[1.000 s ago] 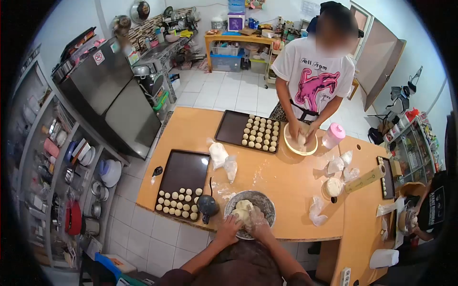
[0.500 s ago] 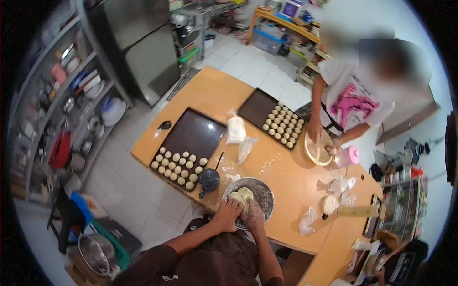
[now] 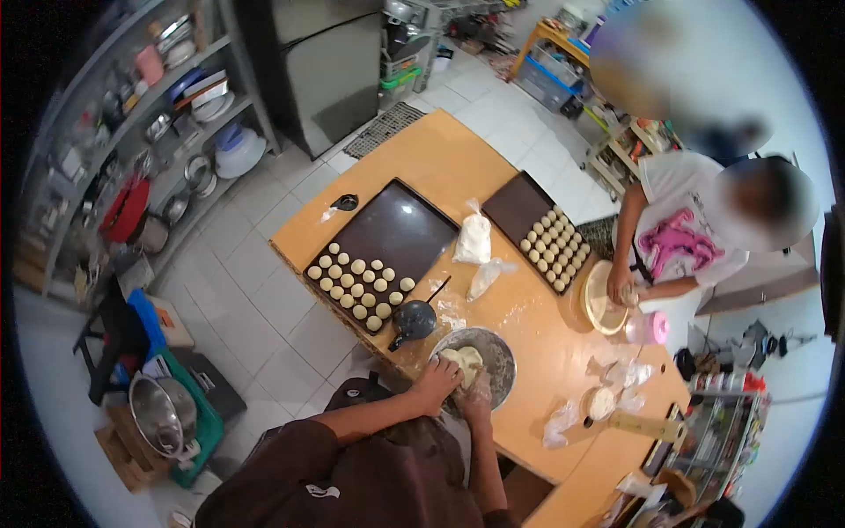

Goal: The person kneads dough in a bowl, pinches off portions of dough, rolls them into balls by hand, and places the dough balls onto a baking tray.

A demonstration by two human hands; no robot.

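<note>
Grip clasped around the dough [image 3: 466,359] by left hand [image 3: 437,384] and right hand [image 3: 476,398]; best press evenly, folding inward, low inside the bowl [image 3: 503,359].

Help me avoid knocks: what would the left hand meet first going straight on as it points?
The left hand would meet the dough first; its fingers seem to touch it, though depth is unclear.

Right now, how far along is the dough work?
Partway, it seems. Looks done: round dough balls sit on the near tray, with more on the far tray. In hand: your left hand and right hand are on a dough lump in the metal bowl. Probably left: that lump isn't divided into balls, and both trays are only partly filled.
</note>
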